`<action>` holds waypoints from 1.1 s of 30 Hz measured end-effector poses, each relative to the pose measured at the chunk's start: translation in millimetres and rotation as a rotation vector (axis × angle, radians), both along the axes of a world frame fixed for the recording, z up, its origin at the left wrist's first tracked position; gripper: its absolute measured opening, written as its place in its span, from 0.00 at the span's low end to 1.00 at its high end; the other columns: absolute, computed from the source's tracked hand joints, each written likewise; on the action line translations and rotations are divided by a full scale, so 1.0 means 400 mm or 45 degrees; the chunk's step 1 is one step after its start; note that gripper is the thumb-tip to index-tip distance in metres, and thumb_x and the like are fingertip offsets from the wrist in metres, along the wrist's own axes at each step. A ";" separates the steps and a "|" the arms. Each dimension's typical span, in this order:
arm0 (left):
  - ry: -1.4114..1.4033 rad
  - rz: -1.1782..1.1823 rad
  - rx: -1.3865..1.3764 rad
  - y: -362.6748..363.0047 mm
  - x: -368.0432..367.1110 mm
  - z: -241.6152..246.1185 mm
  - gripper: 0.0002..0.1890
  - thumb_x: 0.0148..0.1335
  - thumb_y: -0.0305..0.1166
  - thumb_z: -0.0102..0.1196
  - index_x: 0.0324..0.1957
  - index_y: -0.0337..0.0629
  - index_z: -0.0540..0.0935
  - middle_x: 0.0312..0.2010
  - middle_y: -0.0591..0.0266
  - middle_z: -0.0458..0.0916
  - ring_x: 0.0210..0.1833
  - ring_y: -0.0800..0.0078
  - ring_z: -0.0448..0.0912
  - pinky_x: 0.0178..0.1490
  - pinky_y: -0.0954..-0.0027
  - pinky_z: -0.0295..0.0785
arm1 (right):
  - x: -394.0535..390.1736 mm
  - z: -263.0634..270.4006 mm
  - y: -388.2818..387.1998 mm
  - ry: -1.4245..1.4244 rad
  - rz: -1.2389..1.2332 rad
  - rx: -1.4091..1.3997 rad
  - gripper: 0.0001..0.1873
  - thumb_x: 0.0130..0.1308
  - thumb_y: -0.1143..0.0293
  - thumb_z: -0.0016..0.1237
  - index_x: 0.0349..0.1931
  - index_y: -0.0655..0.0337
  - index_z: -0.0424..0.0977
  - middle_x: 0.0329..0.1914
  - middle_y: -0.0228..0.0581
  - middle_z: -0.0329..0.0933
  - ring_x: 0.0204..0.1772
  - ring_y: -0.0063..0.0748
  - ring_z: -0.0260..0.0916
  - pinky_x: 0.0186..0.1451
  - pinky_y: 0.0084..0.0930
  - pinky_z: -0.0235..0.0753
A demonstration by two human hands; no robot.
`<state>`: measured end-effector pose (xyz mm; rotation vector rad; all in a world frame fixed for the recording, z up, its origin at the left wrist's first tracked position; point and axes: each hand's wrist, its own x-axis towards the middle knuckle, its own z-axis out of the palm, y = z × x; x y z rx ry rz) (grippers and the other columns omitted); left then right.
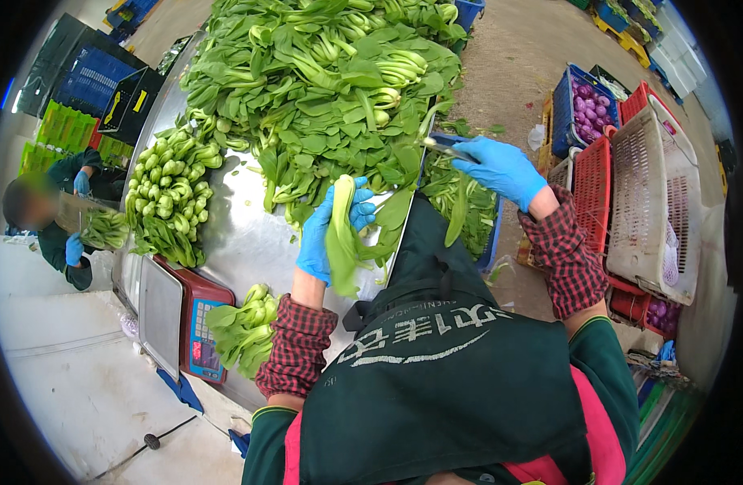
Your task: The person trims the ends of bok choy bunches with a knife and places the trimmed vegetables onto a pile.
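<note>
My left hand [335,227], in a blue glove, holds a head of bok choy [342,236] upright over the metal table's near edge, its pale base pointing away from me. Gripped in my gloved right hand [502,170] is a knife [453,150], its blade pointing left; a pale bit lies at its tip. A loose green leaf [458,212] hangs below the knife, above a blue crate of cut leaves [483,227]. Beyond my hands a large heap of bok choy [323,79] covers the table. Stacked bok choy [171,182] stands at the left, and a small bunch [250,327] lies beside my left forearm.
A red digital scale [195,315] sits at the table's left end. A co-worker [68,200] with blue gloves handles bagged greens there. Right of me are a blue crate of purple vegetables [590,112], red baskets [591,194] and a white basket [638,212].
</note>
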<state>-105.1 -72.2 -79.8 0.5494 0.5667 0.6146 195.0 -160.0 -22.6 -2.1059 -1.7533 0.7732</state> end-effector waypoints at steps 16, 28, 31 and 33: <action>0.308 -0.003 0.186 -0.047 0.002 -0.021 0.20 0.72 0.45 0.47 0.54 0.39 0.77 0.34 0.66 0.79 0.32 0.77 0.77 0.39 0.74 0.75 | -0.252 -0.140 -0.014 1.001 -0.095 0.258 0.21 0.68 0.58 0.53 0.56 0.62 0.75 0.46 0.43 0.80 0.46 0.34 0.78 0.50 0.27 0.76; 0.562 -0.252 0.626 -0.092 0.054 0.025 0.22 0.64 0.30 0.61 0.59 0.36 0.74 0.48 0.62 0.81 0.48 0.77 0.78 0.55 0.74 0.73 | -0.202 -0.052 -0.034 0.723 0.059 0.228 0.23 0.61 0.60 0.58 0.53 0.61 0.73 0.44 0.42 0.77 0.48 0.31 0.76 0.53 0.28 0.74; 0.760 -0.466 1.119 -0.088 0.043 0.051 0.25 0.64 0.38 0.61 0.59 0.36 0.74 0.46 0.62 0.81 0.47 0.76 0.78 0.53 0.74 0.73 | -0.153 -0.017 -0.055 0.574 0.249 0.061 0.21 0.61 0.60 0.58 0.52 0.61 0.74 0.43 0.42 0.76 0.47 0.32 0.76 0.52 0.29 0.75; 0.823 -0.500 1.097 -0.087 0.033 0.053 0.26 0.65 0.39 0.60 0.61 0.36 0.72 0.46 0.61 0.81 0.47 0.73 0.79 0.53 0.72 0.73 | -0.095 -0.054 -0.071 0.517 0.296 0.189 0.23 0.63 0.62 0.57 0.58 0.56 0.72 0.43 0.42 0.75 0.44 0.35 0.76 0.49 0.32 0.75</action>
